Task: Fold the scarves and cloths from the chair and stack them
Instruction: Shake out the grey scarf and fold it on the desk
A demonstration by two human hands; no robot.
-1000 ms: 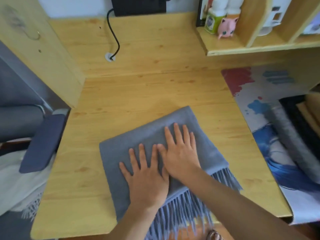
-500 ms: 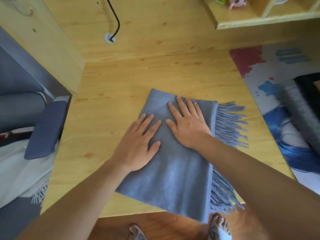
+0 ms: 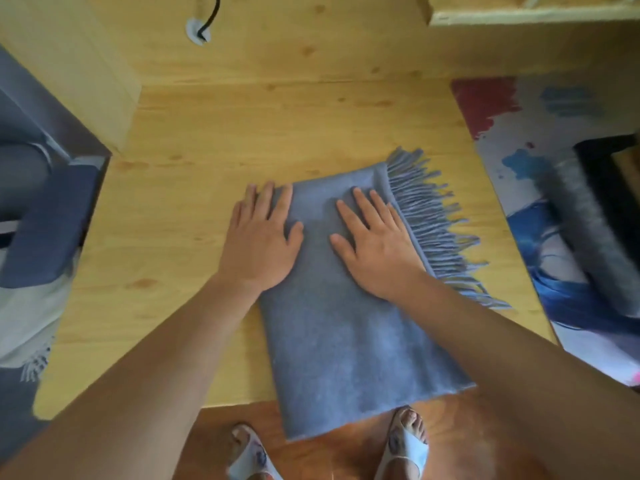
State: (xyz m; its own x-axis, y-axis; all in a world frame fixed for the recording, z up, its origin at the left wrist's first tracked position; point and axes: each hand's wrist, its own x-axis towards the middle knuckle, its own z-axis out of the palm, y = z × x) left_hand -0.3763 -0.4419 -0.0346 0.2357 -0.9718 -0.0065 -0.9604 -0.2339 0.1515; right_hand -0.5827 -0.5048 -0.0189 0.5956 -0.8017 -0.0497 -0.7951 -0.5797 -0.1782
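Observation:
A folded blue-grey scarf [image 3: 349, 334] lies on the wooden desk [image 3: 214, 140], its fringe fanned out to the right and its near end hanging over the desk's front edge. My left hand [image 3: 259, 237] lies flat across the scarf's far left edge, fingers straight, partly on the wood. My right hand [image 3: 374, 244] presses flat on the scarf's far right part, beside the fringe. At the left, a pale fringed cloth [image 3: 31, 327] lies on the chair [image 3: 45, 220].
A printed desk mat [image 3: 519, 140] covers the right side of the desk, with a stack of grey and dark folded cloths [image 3: 595, 220] on it. A wooden side panel stands at the left, a shelf at the top right, and a black cable enters the desk at the back.
The scarf has been turned further, its fringe now pointing right and its length running toward me. Both hands slid apart across its far end, still flat.

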